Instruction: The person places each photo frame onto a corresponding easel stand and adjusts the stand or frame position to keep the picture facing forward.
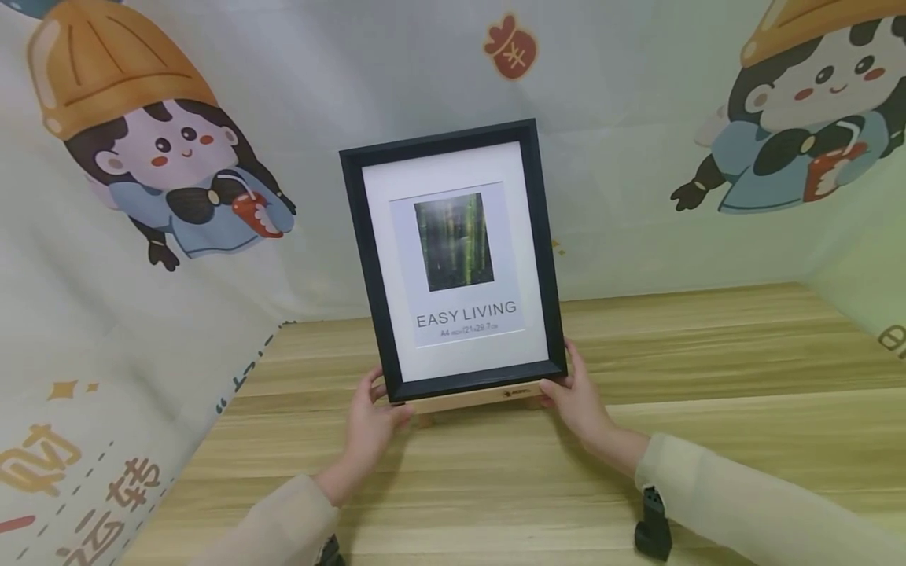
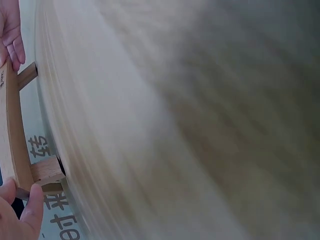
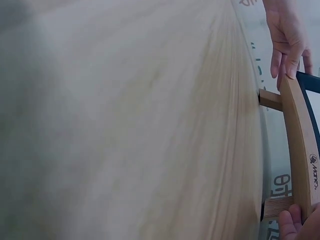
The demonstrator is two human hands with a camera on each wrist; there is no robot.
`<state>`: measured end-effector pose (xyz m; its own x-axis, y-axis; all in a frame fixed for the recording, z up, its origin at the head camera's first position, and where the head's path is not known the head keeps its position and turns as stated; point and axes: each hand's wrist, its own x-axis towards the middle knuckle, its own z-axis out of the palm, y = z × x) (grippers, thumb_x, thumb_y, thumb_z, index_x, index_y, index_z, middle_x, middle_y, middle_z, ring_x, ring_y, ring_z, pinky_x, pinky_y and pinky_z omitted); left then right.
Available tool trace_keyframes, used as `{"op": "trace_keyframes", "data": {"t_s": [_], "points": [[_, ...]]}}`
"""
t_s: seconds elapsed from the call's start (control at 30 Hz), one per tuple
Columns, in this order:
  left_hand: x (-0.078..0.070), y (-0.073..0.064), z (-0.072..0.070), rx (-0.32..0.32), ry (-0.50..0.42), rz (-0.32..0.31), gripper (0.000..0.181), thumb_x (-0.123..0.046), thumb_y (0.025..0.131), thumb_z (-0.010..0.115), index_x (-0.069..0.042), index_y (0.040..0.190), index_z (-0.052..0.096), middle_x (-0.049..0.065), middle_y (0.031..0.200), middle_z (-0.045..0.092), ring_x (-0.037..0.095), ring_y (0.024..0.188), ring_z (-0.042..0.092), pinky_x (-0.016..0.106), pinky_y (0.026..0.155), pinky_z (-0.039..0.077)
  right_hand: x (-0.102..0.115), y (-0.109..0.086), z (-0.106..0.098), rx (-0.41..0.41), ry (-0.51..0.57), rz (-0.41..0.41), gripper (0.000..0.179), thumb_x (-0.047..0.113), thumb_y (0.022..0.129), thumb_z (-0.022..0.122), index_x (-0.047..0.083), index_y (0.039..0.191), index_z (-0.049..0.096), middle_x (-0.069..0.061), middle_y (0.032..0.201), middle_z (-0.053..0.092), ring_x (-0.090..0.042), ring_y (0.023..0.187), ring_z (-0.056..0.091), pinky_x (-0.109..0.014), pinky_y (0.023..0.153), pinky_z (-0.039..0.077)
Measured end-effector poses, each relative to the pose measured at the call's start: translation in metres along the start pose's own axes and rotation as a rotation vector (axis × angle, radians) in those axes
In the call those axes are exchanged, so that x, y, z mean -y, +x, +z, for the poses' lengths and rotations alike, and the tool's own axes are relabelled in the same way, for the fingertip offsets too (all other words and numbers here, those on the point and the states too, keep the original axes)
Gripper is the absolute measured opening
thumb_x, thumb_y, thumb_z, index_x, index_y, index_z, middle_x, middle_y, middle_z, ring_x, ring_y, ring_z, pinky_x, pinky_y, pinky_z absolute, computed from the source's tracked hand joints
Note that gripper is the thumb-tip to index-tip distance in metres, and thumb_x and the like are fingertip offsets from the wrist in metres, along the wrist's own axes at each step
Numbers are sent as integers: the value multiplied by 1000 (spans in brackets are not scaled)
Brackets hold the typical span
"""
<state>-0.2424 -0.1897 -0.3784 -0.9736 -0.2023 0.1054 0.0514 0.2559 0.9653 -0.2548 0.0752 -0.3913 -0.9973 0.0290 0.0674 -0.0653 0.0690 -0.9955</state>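
Observation:
A black picture frame (image 1: 543, 251), with a bamboo picture and the words EASY LIVING on its sheet, leans back upright on a small wooden tabletop easel (image 1: 463, 399). My left hand (image 1: 371, 420) grips the left end of the easel's front ledge, thumb in front, at the frame's lower left corner. At the other end my right hand (image 1: 582, 402) holds the ledge the same way, its fingers partly hidden behind the frame. Two short easel legs (image 3: 271, 100) show under the ledge (image 3: 296, 145) in the right wrist view, their dark tips right at the tabletop.
Beneath everything lies a light wood-grain table (image 1: 743, 440). A pale printed cloth (image 1: 396, 63) with cartoon figures hangs behind and along the left side. Dark wrist devices (image 1: 653, 525) show under the cream sleeves (image 1: 750, 491).

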Motion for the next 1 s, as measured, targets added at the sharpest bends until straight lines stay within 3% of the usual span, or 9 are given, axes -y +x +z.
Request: {"op": "trace_keyframes", "data": {"t_s": [0.4, 1.0], "points": [[0, 4, 15, -5, -7, 11, 76, 18, 69, 67, 1, 136, 35, 31, 119, 50, 18, 73, 63, 23, 57, 54, 0, 1, -13, -19, -24, -21, 73, -9, 88, 49, 10, 147, 8, -35, 111, 53, -17, 84, 59, -33, 75, 54], [-3, 7, 30, 42, -28, 24, 78, 17, 71, 66, 0, 139, 32, 33, 121, 47, 26, 81, 64, 25, 62, 55, -2, -1, -29, -55, -24, -15, 75, -9, 88, 49, 7, 147, 6, -38, 111, 52, -9, 76, 59, -28, 70, 55]]}}
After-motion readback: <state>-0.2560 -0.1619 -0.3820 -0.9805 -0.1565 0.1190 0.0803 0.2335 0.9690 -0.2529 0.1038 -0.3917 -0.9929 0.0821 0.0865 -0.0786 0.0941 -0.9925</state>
